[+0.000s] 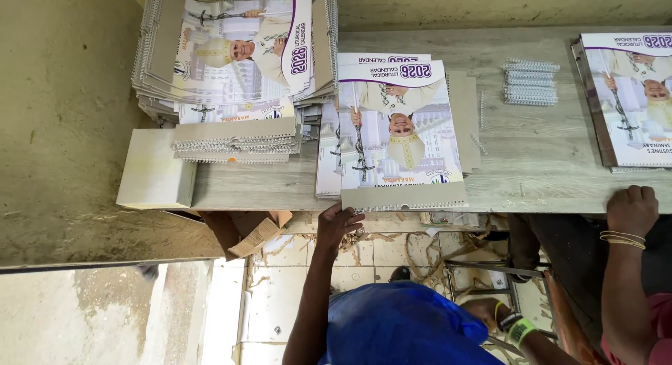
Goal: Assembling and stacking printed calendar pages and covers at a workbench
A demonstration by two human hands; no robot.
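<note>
Calendar: a wall calendar (395,137) lies flat at the near edge of the table (539,155), on top of a few more like it. Its cover shows a figure in pale robes holding a staff, with a purple and white curved band at the far end. A grey card strip and a wire spiral run along the near edge.
Left hand: my left hand (338,223) reaches up from below the table, fingertips touching the near left corner of the calendar. I cannot tell whether it is gripping the corner or only resting on it.
Right hand: my right hand (483,310) is low by my blue shirt, well apart from the left. It has a green wristband (519,330) and is mostly hidden, so I cannot tell if it is open or closed.
Big stack: a tall pile of calendars (231,50) sits to the far left, turned sideways, with a lower grey-backed pile (234,141) in front of it.
White box: a flat white box (155,170) juts out at the table's left end.
Spirals: loose wire spirals (530,81) lie in a small heap to the right of the calendar.
Co-worker: another person's hand (632,209), with thin bracelets (623,239) on the wrist, rests on the table edge just below another calendar (633,99).
Floor: pale tiles (294,295) with paper scraps on them.
</note>
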